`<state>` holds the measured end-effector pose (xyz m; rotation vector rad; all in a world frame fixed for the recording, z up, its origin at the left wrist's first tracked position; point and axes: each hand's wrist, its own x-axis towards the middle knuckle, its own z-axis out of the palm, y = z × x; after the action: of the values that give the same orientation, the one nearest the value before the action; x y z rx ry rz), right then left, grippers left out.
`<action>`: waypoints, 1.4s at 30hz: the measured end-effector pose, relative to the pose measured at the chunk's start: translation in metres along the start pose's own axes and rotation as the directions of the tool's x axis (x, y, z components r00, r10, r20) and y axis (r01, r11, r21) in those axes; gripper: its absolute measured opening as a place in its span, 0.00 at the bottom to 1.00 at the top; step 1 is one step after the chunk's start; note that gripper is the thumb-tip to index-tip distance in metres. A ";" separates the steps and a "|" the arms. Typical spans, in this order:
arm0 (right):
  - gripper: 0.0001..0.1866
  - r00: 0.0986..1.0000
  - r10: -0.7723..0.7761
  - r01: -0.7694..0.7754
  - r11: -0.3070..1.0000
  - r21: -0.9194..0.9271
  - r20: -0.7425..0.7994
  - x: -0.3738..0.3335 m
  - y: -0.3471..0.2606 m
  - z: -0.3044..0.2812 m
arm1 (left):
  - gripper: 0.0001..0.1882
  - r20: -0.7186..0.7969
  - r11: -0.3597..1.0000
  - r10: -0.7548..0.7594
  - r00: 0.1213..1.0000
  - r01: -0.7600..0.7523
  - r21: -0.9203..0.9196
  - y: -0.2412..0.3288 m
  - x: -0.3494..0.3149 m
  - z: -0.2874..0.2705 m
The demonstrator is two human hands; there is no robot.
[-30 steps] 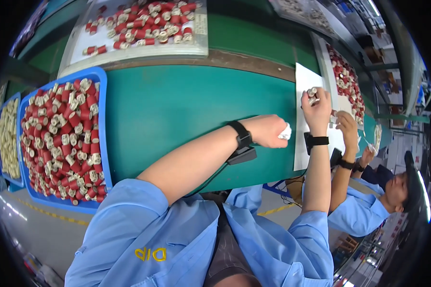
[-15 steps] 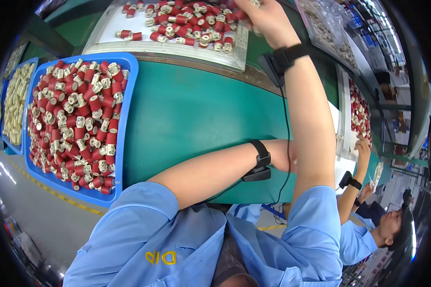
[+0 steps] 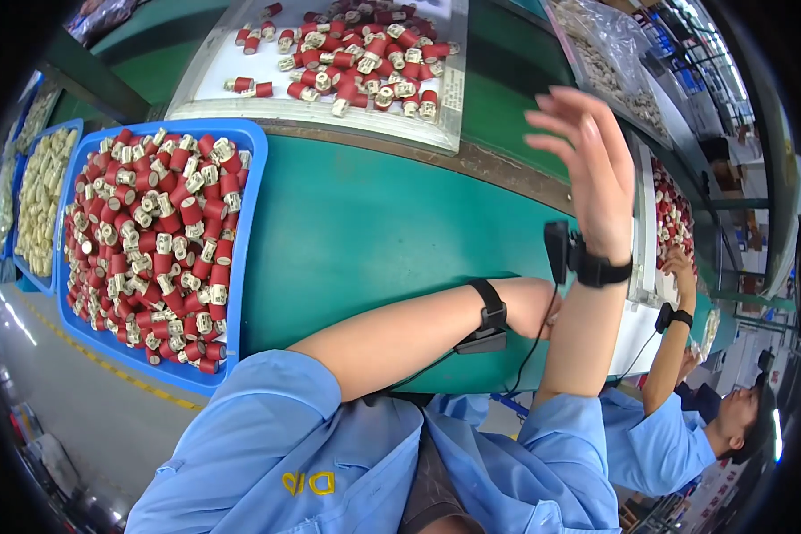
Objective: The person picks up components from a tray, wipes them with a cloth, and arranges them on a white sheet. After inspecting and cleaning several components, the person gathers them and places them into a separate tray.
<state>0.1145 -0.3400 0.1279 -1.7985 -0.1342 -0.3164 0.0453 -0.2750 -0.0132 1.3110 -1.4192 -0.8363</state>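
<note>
My right hand [image 3: 603, 173] is raised above the right part of the green bench, its fingers stretched and apart, with nothing visible in them. Lower down, my left hand [image 3: 536, 304] lies partly behind my right forearm; its fingers are hidden, so I cannot tell if it holds anything. Beyond the bench sits a white tray [image 3: 329, 130] with a pile of small red cylinders with pale ends [image 3: 369, 67]. To my left, a blue bin [image 3: 256, 169] is heaped with more of these red and pale pieces [image 3: 156, 240].
Past the blue bin stands another blue bin of pale parts [image 3: 43, 196]. At the far right is a tray of pale pieces under clear plastic [image 3: 618, 53]. A co-worker's hand [image 3: 681, 267] is near more red pieces [image 3: 672, 209]. Cables hang from my wristbands.
My right hand has come back from over the white tray, toward me and to the right. My left hand has stayed nearly in place. The view has shifted slightly.
</note>
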 end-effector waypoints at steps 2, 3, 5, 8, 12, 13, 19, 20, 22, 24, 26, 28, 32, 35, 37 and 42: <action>0.20 0.999 0.043 -0.042 0.997 0.058 -0.010 -0.033 0.004 -0.032 | 0.12 0.009 0.999 -0.026 1.000 0.025 0.047 -0.002 -0.001 -0.004; 0.19 0.997 0.073 -0.070 0.993 0.097 -0.030 -0.050 0.010 -0.053 | 0.13 0.019 0.996 -0.041 0.999 0.039 0.086 -0.002 0.002 -0.004; 0.17 0.985 0.127 -0.099 0.969 0.225 -0.117 -0.075 0.026 -0.086 | 0.14 0.046 0.989 -0.057 0.997 0.051 0.138 -0.001 0.005 -0.005; 0.14 0.958 0.237 -0.137 0.876 0.462 -0.164 -0.099 0.053 -0.096 | 0.17 0.024 0.998 -0.035 0.999 0.034 0.057 0.001 0.004 -0.004; 0.15 0.940 0.329 -0.160 0.659 0.735 -0.090 -0.118 0.103 -0.103 | 0.16 0.043 0.996 -0.080 0.996 0.079 0.033 0.008 0.001 -0.008; 0.16 0.928 0.360 -0.142 0.582 0.801 -0.097 -0.125 0.110 -0.104 | 0.16 0.061 0.994 -0.100 0.993 0.097 0.043 0.010 -0.001 -0.009; 0.18 0.942 0.326 -0.057 0.397 0.916 -0.083 -0.129 0.133 -0.115 | 0.12 0.071 0.995 -0.103 0.992 0.101 0.027 0.013 0.007 -0.005; 0.18 0.954 0.295 -0.066 0.395 0.916 -0.058 -0.132 0.135 -0.118 | 0.11 0.084 0.994 -0.109 0.990 0.108 0.021 0.012 0.009 -0.004; 0.16 0.937 0.341 -0.090 0.437 0.895 -0.072 -0.128 0.127 -0.107 | 0.09 0.076 0.995 -0.095 0.993 0.097 -0.023 0.001 0.005 -0.002; 0.13 0.928 0.352 -0.078 0.498 0.863 -0.119 -0.130 0.132 -0.108 | 0.08 0.097 0.974 -0.182 0.979 0.193 -0.118 0.012 0.007 -0.004; 0.16 0.928 0.355 -0.093 0.524 0.846 -0.118 -0.118 0.128 -0.099 | 0.07 0.041 0.964 -0.203 0.978 0.207 -0.164 0.012 -0.001 -0.008; 0.19 0.934 0.333 -0.082 0.550 0.831 -0.128 -0.119 0.124 -0.098 | 0.08 0.073 0.961 -0.240 0.968 0.248 -0.123 0.022 0.002 -0.010; 0.21 0.918 0.362 -0.098 0.603 0.792 -0.162 -0.126 0.113 -0.101 | 0.11 0.129 0.947 -0.299 0.945 0.311 -0.083 0.021 0.005 -0.008; 0.21 0.915 0.358 -0.073 0.605 0.793 -0.189 -0.130 0.112 -0.106 | 0.12 0.146 0.953 -0.282 0.948 0.295 -0.071 0.022 0.007 -0.007; 0.21 0.916 0.328 -0.002 0.581 0.814 -0.232 -0.132 0.111 -0.111 | 0.13 0.144 0.956 -0.276 0.950 0.287 -0.062 0.023 0.006 -0.008; 0.13 0.568 0.192 0.224 0.900 0.374 -0.800 -0.154 0.089 -0.140 | 0.14 0.124 0.963 -0.250 0.960 0.260 -0.069 0.025 0.005 -0.006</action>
<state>-0.0299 -0.4859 0.0324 -1.0315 0.4315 -1.0421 0.0439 -0.2747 0.0125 1.4188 -1.3030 -1.1477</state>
